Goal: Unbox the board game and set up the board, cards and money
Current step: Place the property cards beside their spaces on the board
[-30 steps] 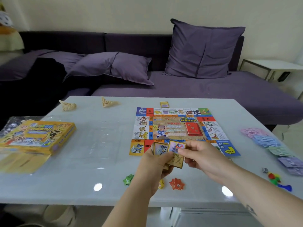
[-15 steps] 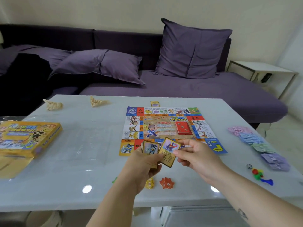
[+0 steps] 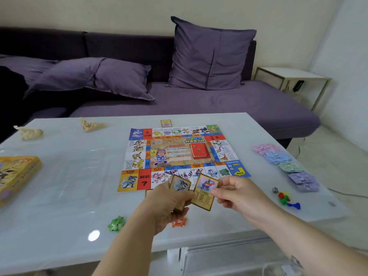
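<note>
Gold-bordered cards held over the desk, low centre of the frame.
The left hand grips a small stack of cards; the right hand pinches one card between its fingers. The board lies flat just behind, money at right, yellow box far left.

Board red square: "?"; orange token: "4".
</note>
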`<action>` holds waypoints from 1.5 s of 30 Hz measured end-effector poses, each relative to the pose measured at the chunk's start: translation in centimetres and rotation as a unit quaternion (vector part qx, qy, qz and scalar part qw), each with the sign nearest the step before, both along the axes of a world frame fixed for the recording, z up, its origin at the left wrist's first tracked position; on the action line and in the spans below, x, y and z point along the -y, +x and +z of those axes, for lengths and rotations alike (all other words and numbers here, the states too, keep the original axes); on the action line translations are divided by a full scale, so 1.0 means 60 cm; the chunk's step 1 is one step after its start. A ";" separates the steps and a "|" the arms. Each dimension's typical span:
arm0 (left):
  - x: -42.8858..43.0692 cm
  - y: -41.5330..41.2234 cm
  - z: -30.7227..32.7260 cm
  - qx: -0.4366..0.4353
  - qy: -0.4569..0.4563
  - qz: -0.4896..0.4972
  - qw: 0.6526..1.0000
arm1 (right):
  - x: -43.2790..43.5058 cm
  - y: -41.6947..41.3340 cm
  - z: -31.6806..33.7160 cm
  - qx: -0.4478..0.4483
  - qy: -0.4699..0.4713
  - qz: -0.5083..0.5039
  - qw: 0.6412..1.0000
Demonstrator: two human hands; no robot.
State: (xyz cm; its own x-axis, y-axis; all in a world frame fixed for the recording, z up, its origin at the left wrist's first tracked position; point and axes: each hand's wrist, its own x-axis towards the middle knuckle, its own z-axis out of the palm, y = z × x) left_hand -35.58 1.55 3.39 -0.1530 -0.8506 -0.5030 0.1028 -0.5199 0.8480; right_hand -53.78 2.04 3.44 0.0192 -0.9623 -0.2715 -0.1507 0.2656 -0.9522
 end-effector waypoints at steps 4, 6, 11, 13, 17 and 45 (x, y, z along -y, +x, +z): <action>0.002 -0.004 0.001 0.020 0.005 -0.039 0.999 | -0.001 -0.009 -0.008 -0.005 0.012 0.008 1.000; 0.001 0.003 0.001 0.041 0.004 -0.079 0.996 | -0.002 -0.009 -0.013 -0.013 0.022 0.020 0.999; -0.009 0.019 0.001 0.098 0.003 -0.133 0.986 | -0.009 0.010 -0.026 -0.060 0.014 0.038 0.997; -0.013 0.023 0.002 0.100 -0.001 -0.106 0.989 | -0.006 0.017 -0.025 -0.114 -0.025 0.050 0.992; -0.004 0.041 0.006 0.053 -0.018 0.064 0.996 | 0.019 0.013 -0.024 -0.283 -0.097 0.056 0.952; 0.010 0.056 0.020 -0.211 -0.007 0.205 0.956 | 0.005 0.014 -0.039 -0.571 -0.218 0.286 0.738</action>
State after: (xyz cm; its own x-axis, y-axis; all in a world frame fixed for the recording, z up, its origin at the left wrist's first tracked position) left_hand -32.23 0.92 4.58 0.0077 -0.8884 -0.4590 0.6291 -0.3525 0.6928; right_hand -52.97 1.73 1.09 0.4535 -0.8865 -0.0920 -0.8903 -0.4458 -0.0927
